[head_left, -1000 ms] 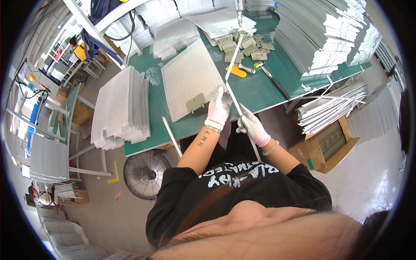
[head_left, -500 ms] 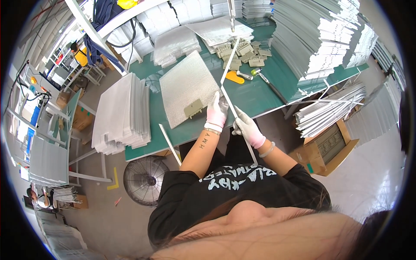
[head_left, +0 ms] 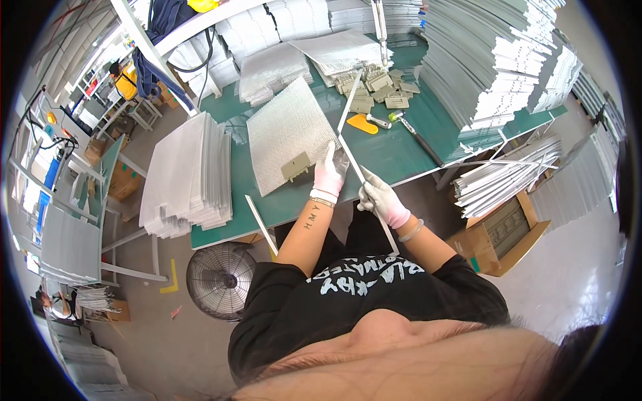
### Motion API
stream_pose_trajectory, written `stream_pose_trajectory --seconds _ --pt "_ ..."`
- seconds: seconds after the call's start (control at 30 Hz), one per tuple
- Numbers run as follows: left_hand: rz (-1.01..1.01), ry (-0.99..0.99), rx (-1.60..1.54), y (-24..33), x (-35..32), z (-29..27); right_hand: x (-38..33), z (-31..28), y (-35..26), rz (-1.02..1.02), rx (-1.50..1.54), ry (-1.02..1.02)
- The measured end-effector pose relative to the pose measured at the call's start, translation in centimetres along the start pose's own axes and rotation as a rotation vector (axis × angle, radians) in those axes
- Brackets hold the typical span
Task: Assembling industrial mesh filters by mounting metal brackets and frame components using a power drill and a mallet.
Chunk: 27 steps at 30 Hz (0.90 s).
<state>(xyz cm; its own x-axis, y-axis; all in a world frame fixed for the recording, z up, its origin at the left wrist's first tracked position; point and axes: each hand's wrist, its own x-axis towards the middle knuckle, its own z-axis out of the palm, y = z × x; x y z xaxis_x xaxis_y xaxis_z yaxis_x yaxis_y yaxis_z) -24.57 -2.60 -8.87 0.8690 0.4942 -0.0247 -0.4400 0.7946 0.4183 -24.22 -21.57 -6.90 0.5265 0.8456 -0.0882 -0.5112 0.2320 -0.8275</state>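
- Shifted a little leftward since the earlier frames: the far end of the long white strip [head_left: 348, 107]; the hanging tool [head_left: 380, 30] above the table has swung to the right.
- White strip: slants from near the person's lap, between the 2 hands, out over the table; it bends near the left hand, though whether it is 1 bent piece or 2 meeting ends I cannot tell.
- Right hand [head_left: 383, 201], gloved: fingers curled shut around the strip's nearer part.
- Left hand [head_left: 329, 172], gloved: just beside the strip, below the bend; thumb extended, other fingers partly hidden; I cannot tell if they grip.
- Textured silver panel [head_left: 287, 127]: flat on the green table [head_left: 401, 157], left of the strip; 1 beige-grey bracket [head_left: 295, 166] lies on its near part.
- Second white strip [head_left: 259, 222]: slanted at the table's near edge, left of the left forearm.
- Beyond the hands: yellow scraper [head_left: 362, 123], hammer [head_left: 420, 139], pile of beige-grey plates [head_left: 381, 83].
- Farther out: panel stack [head_left: 180, 174] at left; taller stack [head_left: 491, 60] at right; round fan [head_left: 221, 281] and open cardboard box [head_left: 480, 250] below table level.
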Motion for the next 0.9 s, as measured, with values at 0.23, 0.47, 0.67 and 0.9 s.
stream_pose_trajectory --seconds 0.23,0.47,0.67,0.9 --pt "0.049 0.011 0.143 -0.1 -0.1 -0.4 1.0 0.8 -0.3 -0.045 -0.361 0.077" --pt "0.01 -0.03 0.238 -2.2 -2.3 0.9 10.7 -2.3 -3.0 -0.214 -0.776 0.088" --pt "-0.195 -0.087 0.062 0.4 -9.0 -0.9 14.2 -2.0 -3.4 0.223 -0.593 0.021" --pt "0.746 0.334 1.704 17.0 -10.4 -6.8 11.5 -1.7 -4.2 0.109 -0.223 -0.146"
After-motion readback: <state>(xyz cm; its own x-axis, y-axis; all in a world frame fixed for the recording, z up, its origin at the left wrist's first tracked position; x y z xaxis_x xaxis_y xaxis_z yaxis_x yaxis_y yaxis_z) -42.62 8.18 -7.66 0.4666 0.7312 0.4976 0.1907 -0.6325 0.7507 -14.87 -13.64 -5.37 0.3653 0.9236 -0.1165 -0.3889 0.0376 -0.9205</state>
